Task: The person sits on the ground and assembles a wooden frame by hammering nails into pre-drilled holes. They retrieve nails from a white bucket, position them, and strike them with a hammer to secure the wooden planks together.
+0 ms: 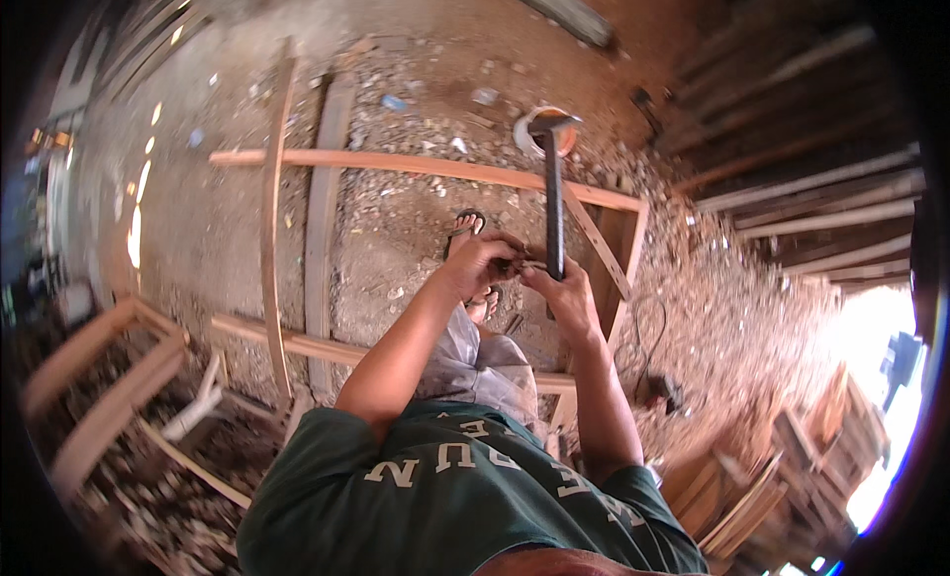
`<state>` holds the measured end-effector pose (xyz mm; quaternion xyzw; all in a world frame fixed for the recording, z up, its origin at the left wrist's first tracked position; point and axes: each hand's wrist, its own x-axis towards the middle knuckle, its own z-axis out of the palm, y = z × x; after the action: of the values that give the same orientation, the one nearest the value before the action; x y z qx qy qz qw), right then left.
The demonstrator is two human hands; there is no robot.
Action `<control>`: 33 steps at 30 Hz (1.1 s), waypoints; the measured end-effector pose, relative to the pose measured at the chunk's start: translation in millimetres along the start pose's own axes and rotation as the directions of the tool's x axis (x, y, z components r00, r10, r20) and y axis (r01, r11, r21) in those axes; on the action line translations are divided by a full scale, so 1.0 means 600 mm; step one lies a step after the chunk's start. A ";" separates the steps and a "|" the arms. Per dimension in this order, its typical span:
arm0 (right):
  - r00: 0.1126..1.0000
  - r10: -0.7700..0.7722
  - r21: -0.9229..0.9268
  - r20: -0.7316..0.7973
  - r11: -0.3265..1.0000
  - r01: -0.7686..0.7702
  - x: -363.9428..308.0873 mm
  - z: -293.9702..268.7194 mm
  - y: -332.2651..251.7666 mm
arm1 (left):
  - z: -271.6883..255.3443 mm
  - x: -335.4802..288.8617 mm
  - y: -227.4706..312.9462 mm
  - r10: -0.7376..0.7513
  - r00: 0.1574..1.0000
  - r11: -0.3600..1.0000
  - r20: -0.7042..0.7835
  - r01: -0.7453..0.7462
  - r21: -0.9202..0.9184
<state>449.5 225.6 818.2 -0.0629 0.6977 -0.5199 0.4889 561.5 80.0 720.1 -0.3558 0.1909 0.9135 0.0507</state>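
Note:
A hammer (554,205) with a long dark handle stands out ahead of my right hand (566,291), its metal head pointing away from me. My right hand is closed around the lower end of the handle. My left hand (482,263) is closed in a pinch right beside it, and the fingertips of both hands meet. Something small may be between the fingers, but it is too small to name. Below my hands lies a wooden frame (416,163) of long planed timbers, with a diagonal brace (597,241) across its far right corner.
A round white and orange container (524,133) sits beyond the frame. One thin timber (274,220) crosses the frame at the left, beside a grey plank (325,220). Stacked boards (831,205) line the right; scrap wood (737,502) is piled lower right. Another timber piece (119,398) rests at left.

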 end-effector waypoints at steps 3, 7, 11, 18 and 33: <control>0.997 -0.062 -0.146 0.051 0.987 0.069 -0.016 0.022 0.032 | -0.017 -0.040 -0.005 0.025 1.000 0.997 -0.018 -0.024 0.073; 0.999 -0.037 -0.245 0.025 0.969 0.042 -0.022 0.091 0.042 | -0.047 -0.094 -0.011 0.115 0.986 0.992 -0.123 -0.109 0.059; 0.998 -0.003 -0.369 0.057 0.929 0.024 0.014 0.157 0.040 | -0.110 -0.120 0.001 0.174 0.969 0.985 -0.174 -0.174 0.017; 0.981 -0.050 -0.349 0.186 0.930 0.114 0.108 0.261 0.043 | -0.223 -0.153 0.068 0.157 0.974 0.955 -0.163 -0.192 -0.224; 0.996 -0.075 -0.456 -0.041 0.889 0.048 0.294 0.229 -0.015 | -0.202 0.013 0.230 -0.018 0.972 1.000 -0.236 0.019 0.003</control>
<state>457.7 25.3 718.9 -0.1828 0.8113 -0.3591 0.4237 600.7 -94.0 676.3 -0.4634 0.1945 0.8637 0.0371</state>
